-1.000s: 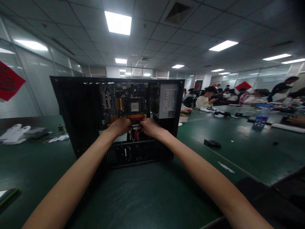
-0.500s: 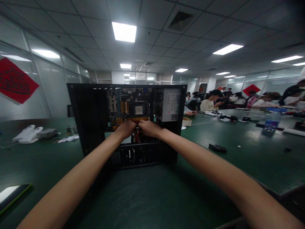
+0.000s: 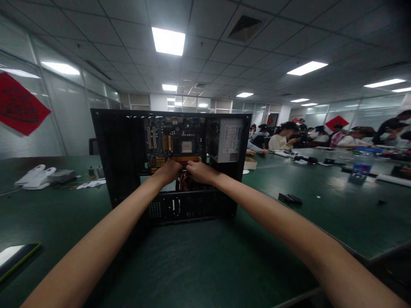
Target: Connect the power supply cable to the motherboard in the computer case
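An open black computer case (image 3: pixel 105 158) stands upright on the green table, its inside facing me. In it are a motherboard (image 3: pixel 175 131), a silver processor square (image 3: pixel 186 147) and a power supply (image 3: pixel 230 139) at upper right. My left hand (image 3: pixel 169 171) and my right hand (image 3: pixel 199 171) are close together at the orange memory slots (image 3: pixel 189 158) below the processor. Both have their fingers closed; what they pinch is too small and hidden to name. Red and dark cables (image 3: pixel 184 183) hang just below and between them.
A phone (image 3: pixel 17 259) lies at the near left. White bags (image 3: pixel 37 177) and a grey box (image 3: pixel 62 176) are at the far left. Rightward are a black part (image 3: pixel 290 198), a small box (image 3: pixel 250 163), a bottle (image 3: pixel 362 163) and people (image 3: pixel 282 137) seated along the table.
The view has shifted slightly. Both hands stay at the memory slots, with almost no visible movement.
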`<move>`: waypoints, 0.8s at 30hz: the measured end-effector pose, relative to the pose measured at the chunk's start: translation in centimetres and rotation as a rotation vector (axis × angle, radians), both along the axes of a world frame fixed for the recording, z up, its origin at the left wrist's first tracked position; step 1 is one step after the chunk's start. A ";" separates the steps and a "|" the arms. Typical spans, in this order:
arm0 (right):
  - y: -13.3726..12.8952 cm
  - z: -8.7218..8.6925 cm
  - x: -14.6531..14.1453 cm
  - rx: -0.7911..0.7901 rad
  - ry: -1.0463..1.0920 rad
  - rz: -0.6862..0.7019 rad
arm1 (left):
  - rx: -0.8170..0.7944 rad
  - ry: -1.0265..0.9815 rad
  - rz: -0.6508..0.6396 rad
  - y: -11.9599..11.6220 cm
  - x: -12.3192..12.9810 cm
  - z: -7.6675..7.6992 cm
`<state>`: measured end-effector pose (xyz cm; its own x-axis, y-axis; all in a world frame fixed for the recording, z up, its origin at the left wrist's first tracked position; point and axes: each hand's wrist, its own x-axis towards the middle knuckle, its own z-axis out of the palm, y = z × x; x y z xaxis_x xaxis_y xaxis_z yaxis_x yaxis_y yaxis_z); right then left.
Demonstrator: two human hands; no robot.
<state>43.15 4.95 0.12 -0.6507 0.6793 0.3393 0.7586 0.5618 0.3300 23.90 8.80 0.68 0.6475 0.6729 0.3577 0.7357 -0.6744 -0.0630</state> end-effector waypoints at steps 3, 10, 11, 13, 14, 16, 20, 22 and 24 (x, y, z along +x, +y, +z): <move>-0.2 0.1 -0.2 0.001 -0.003 -0.003 | 0.003 0.027 0.010 -0.4 0.1 0.3; -0.6 0.4 -0.6 -0.020 0.010 -0.035 | 0.006 -0.009 -0.021 -0.5 0.2 0.3; -0.6 0.4 -0.7 -0.021 0.012 -0.036 | 0.012 -0.011 -0.020 -0.5 0.2 0.3; -0.6 0.3 -0.6 -0.025 0.014 -0.037 | 0.014 -0.006 -0.021 -0.5 0.2 0.3; -0.5 0.3 -0.6 -0.026 0.014 -0.038 | 0.010 0.000 -0.022 -0.6 0.3 0.4; -0.4 0.2 -0.6 -0.023 0.011 -0.035 | 0.001 0.016 -0.016 -0.7 0.3 0.5; -0.4 0.1 -0.6 -0.007 -0.001 -0.039 | 0.017 0.037 0.021 -1.0 0.4 0.6; -0.4 0.1 -0.5 -0.005 -0.007 -0.047 | 0.023 0.042 0.036 -1.0 0.4 0.5; -0.5 0.0 -0.5 -0.006 -0.011 -0.054 | 0.024 0.039 0.040 -1.0 0.4 0.5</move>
<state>42.62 4.48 0.16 -0.6166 0.7155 0.3285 0.7843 0.5219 0.3354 24.35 7.78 1.23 0.6341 0.6900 0.3489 0.7586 -0.6425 -0.1081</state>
